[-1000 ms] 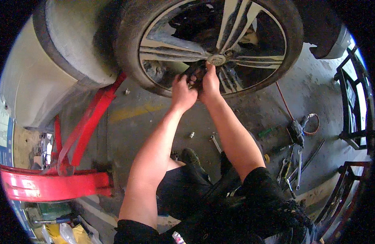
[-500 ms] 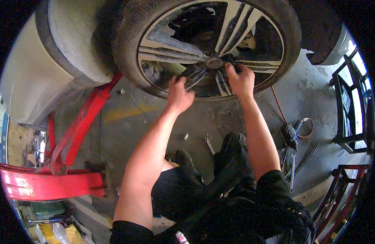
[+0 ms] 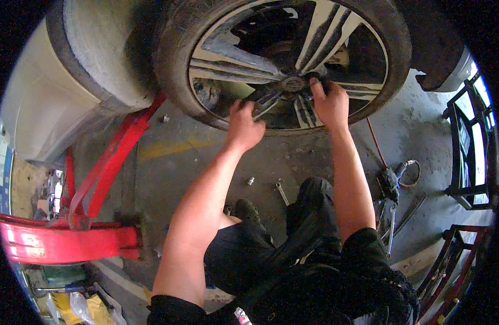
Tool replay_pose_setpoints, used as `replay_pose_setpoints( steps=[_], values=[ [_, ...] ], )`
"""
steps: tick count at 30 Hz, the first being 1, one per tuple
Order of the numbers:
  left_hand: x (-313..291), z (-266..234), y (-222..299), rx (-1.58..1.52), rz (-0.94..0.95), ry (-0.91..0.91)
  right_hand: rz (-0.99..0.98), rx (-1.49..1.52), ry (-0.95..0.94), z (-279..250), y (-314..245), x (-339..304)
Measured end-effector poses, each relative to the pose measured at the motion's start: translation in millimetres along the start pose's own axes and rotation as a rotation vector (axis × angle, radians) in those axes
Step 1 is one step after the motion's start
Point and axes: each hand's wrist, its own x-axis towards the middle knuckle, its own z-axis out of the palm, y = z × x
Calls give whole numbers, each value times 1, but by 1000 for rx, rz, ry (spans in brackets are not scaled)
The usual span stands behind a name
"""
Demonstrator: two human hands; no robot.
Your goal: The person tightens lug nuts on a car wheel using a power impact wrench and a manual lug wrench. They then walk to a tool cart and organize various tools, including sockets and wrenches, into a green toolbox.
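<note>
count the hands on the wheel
2: the left hand grips a lower spoke of the wheel, the right hand holds a spoke just right of the hub.

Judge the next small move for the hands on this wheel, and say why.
Probably steady the wheel and seat it squarely: the left hand grips a lower spoke, the right hand holds beside the hub, and a loose bolt lies on the floor.
</note>
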Motion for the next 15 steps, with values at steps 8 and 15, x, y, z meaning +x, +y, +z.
replay_pose_setpoints(
  steps=[8, 15],
  values=[
    [0, 6, -7, 90, -20, -19, 143, 161, -66, 19, 9, 0],
    [0, 3, -4, 55, -19, 29, 805, 1214, -162, 25, -19, -9]
  ],
)
